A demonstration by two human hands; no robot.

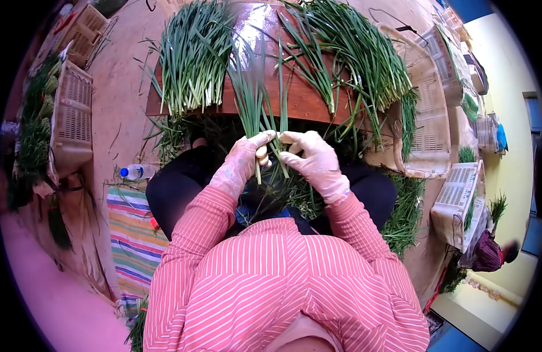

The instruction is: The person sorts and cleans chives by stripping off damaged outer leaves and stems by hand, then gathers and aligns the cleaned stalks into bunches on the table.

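Note:
My left hand (242,159), in a thin pale glove, is closed round a small bunch of garlic chives (247,105). Their white ends stick out below the fingers and the green leaves reach up over the table edge. Close beside it, my gloved right hand (312,159) pinches one or two chive stalks (282,100) between thumb and fingers. In front of the hands, a neat pile of chives (194,64) lies on the left of the brown wooden table (253,35). A larger, looser pile (365,47) covers the right side, its ends hanging over the edge.
Plastic crates stand on the left (72,117) and the right (429,111). A bottle with a blue cap (137,171) lies by a striped mat (133,229). Chive scraps (403,211) litter the floor round my legs. Another person (491,249) is at the far right.

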